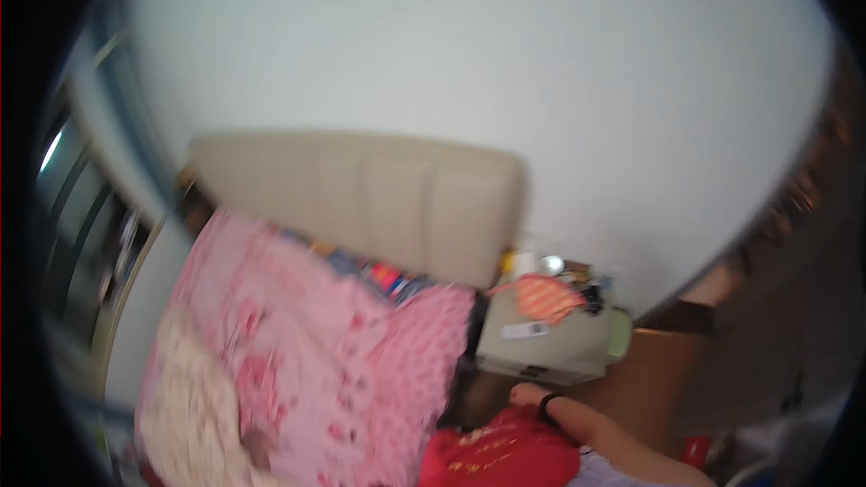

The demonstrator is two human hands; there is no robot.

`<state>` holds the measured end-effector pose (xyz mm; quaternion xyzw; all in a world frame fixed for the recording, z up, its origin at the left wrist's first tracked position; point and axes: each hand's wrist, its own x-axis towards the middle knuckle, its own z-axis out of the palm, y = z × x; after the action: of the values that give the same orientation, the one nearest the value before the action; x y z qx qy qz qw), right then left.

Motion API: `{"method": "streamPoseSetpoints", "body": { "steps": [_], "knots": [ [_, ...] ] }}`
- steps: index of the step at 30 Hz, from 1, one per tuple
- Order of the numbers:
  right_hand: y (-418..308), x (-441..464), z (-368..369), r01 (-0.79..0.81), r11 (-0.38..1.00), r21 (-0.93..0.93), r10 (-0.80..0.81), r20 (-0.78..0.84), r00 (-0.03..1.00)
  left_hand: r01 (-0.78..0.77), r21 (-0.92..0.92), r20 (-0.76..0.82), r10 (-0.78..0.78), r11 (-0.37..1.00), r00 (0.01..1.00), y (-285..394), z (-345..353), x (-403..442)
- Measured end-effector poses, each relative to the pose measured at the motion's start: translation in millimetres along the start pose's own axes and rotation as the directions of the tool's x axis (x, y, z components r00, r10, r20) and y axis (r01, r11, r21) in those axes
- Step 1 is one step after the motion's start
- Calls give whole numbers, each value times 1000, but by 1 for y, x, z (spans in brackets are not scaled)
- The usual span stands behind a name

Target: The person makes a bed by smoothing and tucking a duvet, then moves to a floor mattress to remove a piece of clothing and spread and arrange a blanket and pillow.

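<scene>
My right hand (529, 394), with a black band at the wrist, is closed at the top edge of a red bag-like item (510, 453) with gold markings. The item hangs beside the bed, low in the view. A blurred skin-toned patch that looks like my left hand (260, 449) is at the edge of a cream, fluffy cloth (188, 397). Its fingers are too smeared to make out. Beneath the cloth, a pink flowered bedspread (311, 361) covers the bed.
A padded beige headboard (361, 189) stands against the pale wall. Right of the bed, a light nightstand (505, 352) bears an orange striped cloth (547, 298), a white remote-like object (524, 331) and small items. A green bin-like object (619, 334) adjoins it. Brown floor (663, 374) shows at right.
</scene>
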<state>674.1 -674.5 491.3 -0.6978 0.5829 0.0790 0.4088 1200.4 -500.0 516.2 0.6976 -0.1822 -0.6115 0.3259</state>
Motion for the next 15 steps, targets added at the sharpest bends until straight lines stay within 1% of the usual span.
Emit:
{"method": "streamPoseSetpoints", "body": {
  "steps": [1, 2, 3, 4, 6, 8, 9, 10, 11, 12, 13, 14, 15],
  "knots": [
    [11, 19, 10, 11, 999, -47, -9, 28, 1000, -128, 169, -24, 134, 977, 991, -23, -13, -14],
    [-4, 18, 1, -7, 997, -82, 13, 72, 997, -76, 89, -106, 85, 993, 991, -40, -22, -21],
    [-17, 23, -15, -39, 993, -114, 49, 84, 995, -11, -37, -181, 4, 999, 983, -49, -25, -25],
    [-29, 32, -21, -10, 993, -117, 17, 60, 998, 145, -482, -207, -273, 864, 940, -50, -19, -21],
    [-38, 47, -26, 7, 995, -95, -7, -5, 1000, 149, -526, -208, -297, 837, 932, -56, -22, -24],
    [-55, 68, -37, 62, 996, -58, -61, 15, 998, 158, -559, -221, -330, 814, 918, -63, -21, -28],
    [-64, 78, -42, 88, 996, -36, -87, 18, 996, 171, -587, -192, -341, 792, 920, -65, -19, -30],
    [-69, 88, -44, 133, 990, -40, -134, -25, 991, 181, -613, -165, -348, 769, 923, -71, -17, -33],
    [-75, 97, -50, 143, 988, -53, -144, -8, 990, 190, -638, -138, -354, 746, 925, -80, -18, -34],
    [-82, 110, -57, 155, 986, -62, -154, 14, 988, 184, -553, -129, -301, 813, 945, -88, -16, -38],
    [-87, 117, -60, 166, 984, -68, -164, 41, 986, 181, -531, -139, -296, 827, 945, -105, -19, -38],
    [-74, 141, -50, 206, 971, -121, -207, -2, 978, 180, -509, -150, -293, 842, 944, -124, -23, -33],
    [-77, 149, -52, 188, 968, -163, -188, 18, 982, 180, -483, -159, -288, 857, 944, -131, -25, -31]
  ]
}}
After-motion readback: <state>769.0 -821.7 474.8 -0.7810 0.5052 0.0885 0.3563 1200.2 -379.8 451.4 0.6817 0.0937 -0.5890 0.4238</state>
